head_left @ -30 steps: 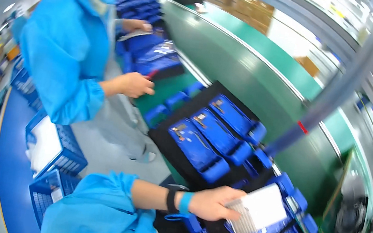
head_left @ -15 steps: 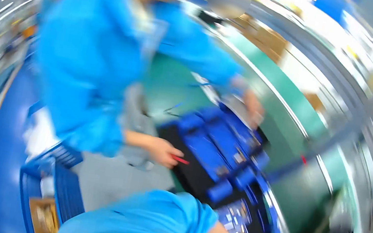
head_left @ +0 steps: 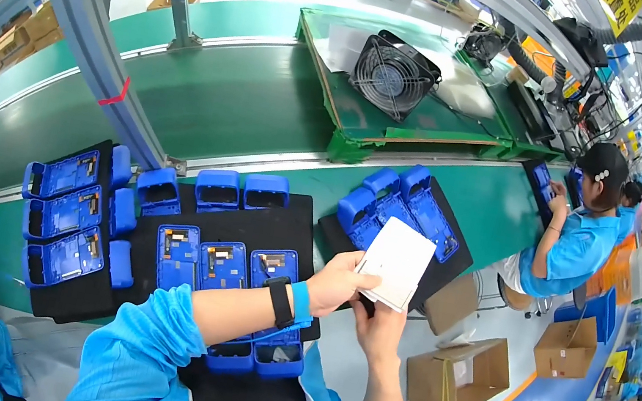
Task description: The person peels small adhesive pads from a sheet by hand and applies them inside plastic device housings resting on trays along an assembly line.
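A flat white stack of cards (head_left: 396, 263) is gripped by the closed left hand (head_left: 338, 283) and right hand (head_left: 378, 328).

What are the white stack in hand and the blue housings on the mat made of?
White stack, held by left hand and right hand: likely thin card or paper sheets; flat, matte, layered edge. Blue housings: look like moulded plastic, slight sheen, uniform colour. Black mat: unclear, dull, possibly foam or rubber.

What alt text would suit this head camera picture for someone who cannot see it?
Both hands, left hand and right hand, hold a white card stack above black trays of blue plastic housings beside a green conveyor. A seated co-worker in blue works farther along.
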`<state>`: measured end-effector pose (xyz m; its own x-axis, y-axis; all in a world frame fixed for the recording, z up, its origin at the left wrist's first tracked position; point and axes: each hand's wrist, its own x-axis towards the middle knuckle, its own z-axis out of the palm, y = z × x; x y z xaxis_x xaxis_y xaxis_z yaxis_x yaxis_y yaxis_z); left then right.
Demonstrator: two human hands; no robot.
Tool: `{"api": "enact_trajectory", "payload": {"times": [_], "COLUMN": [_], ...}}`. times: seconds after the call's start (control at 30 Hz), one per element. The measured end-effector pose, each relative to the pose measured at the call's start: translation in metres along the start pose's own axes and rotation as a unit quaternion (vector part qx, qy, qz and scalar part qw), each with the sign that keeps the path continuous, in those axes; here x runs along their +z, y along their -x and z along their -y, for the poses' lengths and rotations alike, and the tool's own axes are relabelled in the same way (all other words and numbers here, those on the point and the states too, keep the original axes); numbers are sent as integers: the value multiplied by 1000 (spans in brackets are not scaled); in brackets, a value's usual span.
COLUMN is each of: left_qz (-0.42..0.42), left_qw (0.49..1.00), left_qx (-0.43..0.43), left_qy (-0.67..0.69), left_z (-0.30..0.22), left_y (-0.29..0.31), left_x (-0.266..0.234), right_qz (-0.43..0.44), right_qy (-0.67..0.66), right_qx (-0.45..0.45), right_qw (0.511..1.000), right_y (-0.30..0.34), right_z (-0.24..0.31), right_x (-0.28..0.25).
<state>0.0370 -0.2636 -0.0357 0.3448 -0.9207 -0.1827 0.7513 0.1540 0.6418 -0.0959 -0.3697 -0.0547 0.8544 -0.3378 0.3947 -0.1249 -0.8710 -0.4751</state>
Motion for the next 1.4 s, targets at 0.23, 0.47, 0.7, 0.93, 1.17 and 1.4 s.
{"api": "enact_trajectory", "payload": {"times": [0.23, 0.47, 0.7, 0.93, 1.17, 1.4], "left_qz": [-64, -153, -247, -297, -327, -363], "left_qw": [985, 963, 904, 830, 823, 843], "left_qx": [95, 166, 216, 252, 267, 199], "left_qy": [-125, -147, -274, -398, -380, -344], "left_z": [-42, -71, -52, -45, -36, -31], "left_y": [71, 155, 181, 207, 234, 259], "left_x": [-16, -39, -41, -39, -43, -55], "right_qz": [-44, -159, -122, 168, 212, 214], "right_qy": [182, 343, -79, -276, -247, -204], "right_qx": [23, 169, 17, -244, -311, -393], "right_qw": [982, 910, 989, 914, 893, 871], "right_y": [22, 11, -100, -83, -80, -75], "right_z": [-112, -316, -8, 157, 176, 202], "right_x": [-41, -98, -40, 36, 63, 80]}}
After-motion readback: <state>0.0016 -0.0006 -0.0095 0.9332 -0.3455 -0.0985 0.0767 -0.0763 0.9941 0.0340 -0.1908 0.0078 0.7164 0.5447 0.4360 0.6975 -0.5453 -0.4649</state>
